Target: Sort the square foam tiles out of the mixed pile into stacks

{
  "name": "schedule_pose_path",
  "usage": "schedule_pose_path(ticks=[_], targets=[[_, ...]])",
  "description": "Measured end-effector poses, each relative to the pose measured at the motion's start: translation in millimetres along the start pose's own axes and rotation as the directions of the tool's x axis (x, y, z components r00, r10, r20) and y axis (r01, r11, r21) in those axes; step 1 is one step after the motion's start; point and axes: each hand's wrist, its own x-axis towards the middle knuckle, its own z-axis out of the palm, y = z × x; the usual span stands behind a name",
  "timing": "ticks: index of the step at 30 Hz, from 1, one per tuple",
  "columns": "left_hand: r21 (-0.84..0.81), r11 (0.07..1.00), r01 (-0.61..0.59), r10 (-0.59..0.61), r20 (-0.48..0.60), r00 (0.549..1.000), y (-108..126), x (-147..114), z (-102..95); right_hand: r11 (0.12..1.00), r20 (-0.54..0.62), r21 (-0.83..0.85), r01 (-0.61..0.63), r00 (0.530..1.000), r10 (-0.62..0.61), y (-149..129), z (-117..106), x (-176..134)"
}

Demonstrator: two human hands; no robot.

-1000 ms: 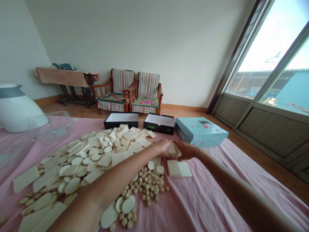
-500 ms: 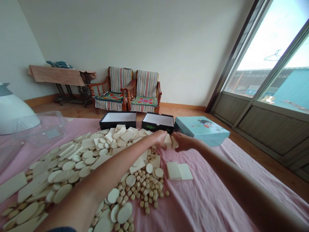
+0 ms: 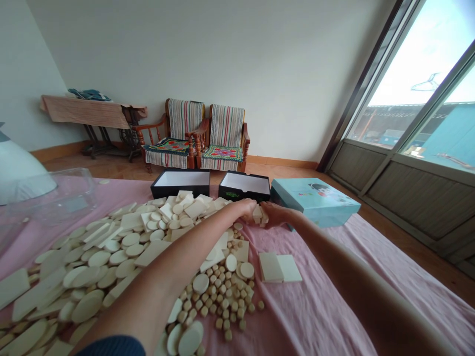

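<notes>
My left hand [image 3: 247,209] and my right hand [image 3: 273,214] meet at the far side of the bed-like pink cloth, just in front of a black open box [image 3: 245,185]. Between them are small pale wooden pieces [image 3: 259,213], squarish blocks or tiles, with the fingers of both hands closed about them. Fingertips are partly hidden. Nearer to me lie two square wooden tiles [image 3: 279,267], one overlapping the other. Left of these is a heap of small wooden cubes [image 3: 224,299] with several wooden discs [image 3: 201,284] on and around it.
A large spread of pale wooden discs and tiles [image 3: 122,242] covers the left side. A second black box [image 3: 181,183] and a light blue box [image 3: 315,193] stand at the back. At left are a clear plastic container [image 3: 55,195] and a white rounded object [image 3: 22,170].
My right hand has shifted slightly left, closer to my left hand, and the wooden pieces between them sit closer together. The camera view has moved a little.
</notes>
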Motion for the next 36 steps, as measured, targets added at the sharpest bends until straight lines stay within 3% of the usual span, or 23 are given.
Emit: schedule_pose_path(ticks=[3, 7, 9, 12, 15, 19, 22, 25, 30, 36], targets=[[-0.017, 1.0, -0.023, 0.023, -0.041, 0.999, -2, -14, -8.8, 1.0, -0.047, 0.019, -0.014, 0.999, 0.015, 1, -7, -14], [-0.021, 0.998, -0.061, 0.056, -0.2, 0.978, 7, -54, -17.7, 0.994, -0.248, 0.097, 0.052, 0.968, -0.026, 3, -14, -63], [-0.034, 0.993, -0.112, 0.101, -0.229, 0.968, 19, -76, -15.5, 0.984, -0.188, 0.146, 0.102, 0.979, -0.074, 1, -14, -97], [-0.089, 0.951, -0.295, 0.278, -0.166, 0.946, 45, -104, -2.7, 0.97, -0.017, 0.212, 0.119, 0.993, -0.118, -7, -5, -139], [-0.126, 0.944, -0.305, 0.292, -0.115, 0.95, 72, -122, 14.8, 0.978, 0.023, 0.192, 0.085, 0.996, -0.091, -18, 12, -161], [-0.091, 0.974, -0.207, 0.197, -0.112, 0.974, 95, -129, 29.7, 0.975, -0.081, 0.185, 0.123, 0.991, -0.11, -26, 37, -163], [-0.077, 0.988, -0.13, 0.122, -0.101, 0.987, 103, -125, 31.6, 0.97, -0.194, 0.195, 0.148, 0.975, -0.109, -25, 51, -158], [-0.094, 0.991, -0.099, 0.092, -0.069, 0.993, 107, -120, 30.4, 0.967, -0.227, 0.198, 0.159, 0.967, -0.113, -25, 55, -156], [-0.135, 0.983, -0.123, 0.111, -0.093, 0.989, 102, -112, 24.7, 0.984, -0.203, 0.149, 0.098, 0.977, -0.067, -25, 36, -151], [-0.1, 0.991, -0.091, 0.069, -0.206, 0.976, 70, -92, 4.2, 0.997, -0.206, 0.06, 0.041, 0.978, -0.028, -12, 8, -113]])
